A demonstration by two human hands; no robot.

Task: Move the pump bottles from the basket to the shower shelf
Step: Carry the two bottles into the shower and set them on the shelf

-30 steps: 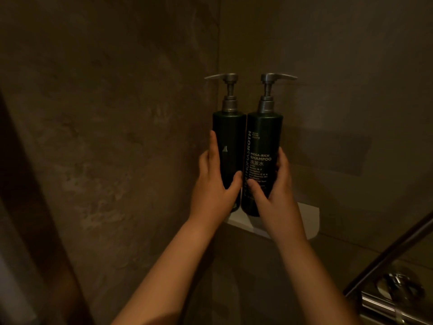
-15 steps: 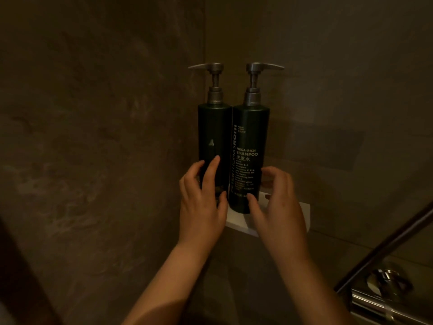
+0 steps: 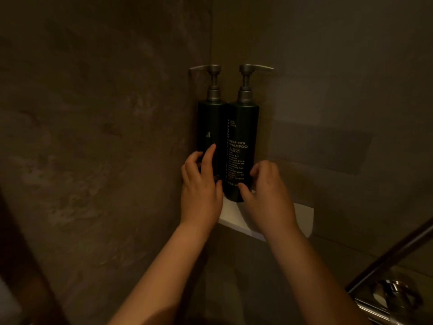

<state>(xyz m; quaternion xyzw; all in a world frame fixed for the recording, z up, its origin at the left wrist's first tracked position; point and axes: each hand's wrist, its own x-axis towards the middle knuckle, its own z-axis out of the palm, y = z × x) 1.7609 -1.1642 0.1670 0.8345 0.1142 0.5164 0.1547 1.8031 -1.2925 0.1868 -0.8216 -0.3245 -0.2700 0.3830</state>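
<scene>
Pump bottles (image 3: 230, 146): 2, upright, touching, on corner shower shelf (image 3: 302, 216). Your left hand (image 3: 200, 191) and right hand (image 3: 267, 195): loosely curled at their bases, grasping nothing firmly. Step: placement done. Next: withdraw without nudging.

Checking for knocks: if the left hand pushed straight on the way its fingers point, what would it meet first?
Most likely the left dark green pump bottle: the left hand has fingertips at or almost on it, though depth is unclear.

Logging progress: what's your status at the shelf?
Left hand and right hand open, fingers loose at bottles. Left bottle, shampoo upright on shelf, side by side. Nothing in the way.
</scene>
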